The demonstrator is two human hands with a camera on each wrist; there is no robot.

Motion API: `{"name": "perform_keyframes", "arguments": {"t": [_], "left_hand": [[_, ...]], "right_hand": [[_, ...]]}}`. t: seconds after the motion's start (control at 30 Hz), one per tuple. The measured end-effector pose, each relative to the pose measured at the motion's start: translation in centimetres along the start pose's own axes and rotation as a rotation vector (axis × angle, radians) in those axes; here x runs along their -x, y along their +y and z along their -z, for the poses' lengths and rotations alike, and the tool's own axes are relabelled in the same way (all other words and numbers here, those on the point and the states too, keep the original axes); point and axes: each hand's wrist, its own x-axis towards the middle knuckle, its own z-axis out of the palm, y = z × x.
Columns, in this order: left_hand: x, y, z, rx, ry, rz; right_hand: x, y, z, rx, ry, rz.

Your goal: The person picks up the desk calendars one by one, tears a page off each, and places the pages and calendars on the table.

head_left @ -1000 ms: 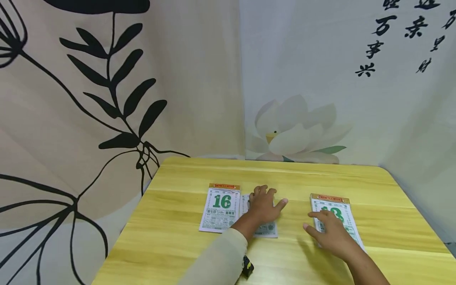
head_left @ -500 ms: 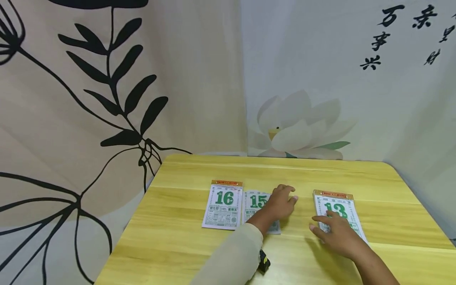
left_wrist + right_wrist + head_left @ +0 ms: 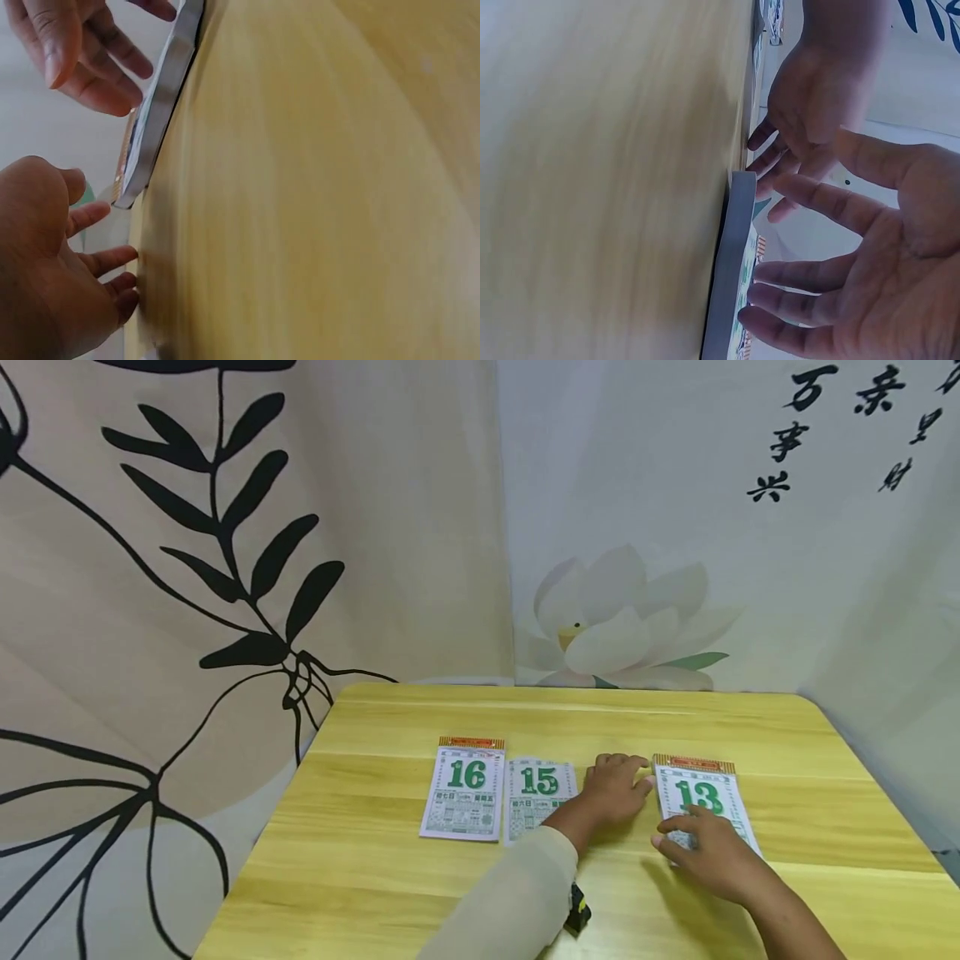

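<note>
A tear-off calendar [image 3: 705, 789] printed with a green 13 lies on the table at the right. My right hand [image 3: 705, 852] is over its lower part, fingers spread; in the right wrist view the hand [image 3: 877, 277] has fingertips at the printed face, and contact is hard to tell. My left hand [image 3: 617, 789] is beside the calendar's upper left edge, fingers loosely bent, holding nothing. In the left wrist view the left hand's [image 3: 60, 277] index fingertip is close to the pad's corner. A page [image 3: 528, 810] marked 15 lies left of it, partly behind my left forearm.
Another calendar [image 3: 461, 810] showing 16 under an orange header lies left of the 15 page. The wooden table's [image 3: 360, 893] far edge meets a printed curtain [image 3: 420, 527]. A black wrist device [image 3: 577, 910] hangs below the left sleeve [image 3: 510, 893].
My left hand has moved right, off the 15 page and up to the left edge of the 13 calendar. My right hand has stayed nearly in place over that calendar.
</note>
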Motion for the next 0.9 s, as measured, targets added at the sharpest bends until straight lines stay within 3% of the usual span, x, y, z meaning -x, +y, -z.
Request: {"name": "perform_keyframes", "arguments": {"t": [0.3, 0.6, 0.9], "left_hand": [[-0.7, 1.2, -0.9, 0.029, 0.007, -0.027], [-1.4, 1.8, -1.9, -0.016, -0.011, -0.062], [-1.4, 2.3, -1.9, 0.071, 0.004, -0.043]], "right_hand": [[0.7, 0.8, 0.1, -0.003, 0.020, -0.030], [1.1, 1.2, 0.0, -0.015, 0.020, -0.009], [1.4, 1.0, -0.1, -0.026, 0.021, 0.035]]}}
